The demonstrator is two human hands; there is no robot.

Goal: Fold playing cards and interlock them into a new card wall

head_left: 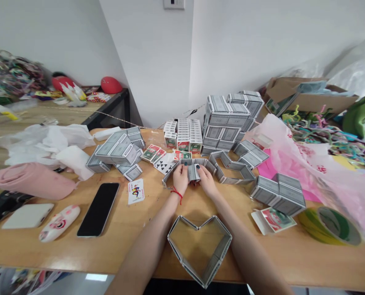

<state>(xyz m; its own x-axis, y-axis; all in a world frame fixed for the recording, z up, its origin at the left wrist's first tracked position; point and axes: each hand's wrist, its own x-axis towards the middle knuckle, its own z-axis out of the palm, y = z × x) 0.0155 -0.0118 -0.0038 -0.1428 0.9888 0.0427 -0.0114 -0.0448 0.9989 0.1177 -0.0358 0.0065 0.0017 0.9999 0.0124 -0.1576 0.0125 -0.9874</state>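
Note:
My left hand [180, 178], with a red string at the wrist, and my right hand [207, 180] meet at mid-table. Between their closed fingers is a grey-backed playing card [193, 173]; whether it is one card or several I cannot tell. Just behind them runs a bent strip of joined cards [207, 164], partly hidden by my hands. Between my forearms stands a heart-shaped card frame [221, 255], its point towards me. An angular card frame [236, 179] lies right of my right hand. A joker card [136, 191] lies face up to the left.
Stacked card boxes [189, 133] and a tall card-block structure [227, 119] stand at the back. Card blocks [117, 149] sit left, another card block [280, 192] right, near yellow tape [329, 225]. A phone [98, 209] lies left; a pink plastic bag [305, 164] spreads right.

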